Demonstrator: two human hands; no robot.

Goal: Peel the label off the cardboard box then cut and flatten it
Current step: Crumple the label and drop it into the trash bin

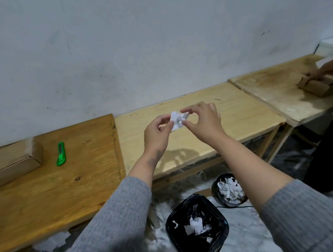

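A crumpled white label [177, 120] hangs in the air above the pale middle table [239, 117]. My left hand [157, 135] pinches its left side and my right hand [203, 121] pinches its right side. The cardboard box [11, 160] lies closed at the far left of the darker wooden table [54, 193]. A green utility knife [60, 154] lies just right of the box, away from both hands.
A black-lined bin [197, 229] holding paper scraps stands on the floor below my arms, with a second, smaller bin [231, 190] of scraps behind it. At the far right another person's hands [322, 73] work on a cardboard box [315, 86] on a third table.
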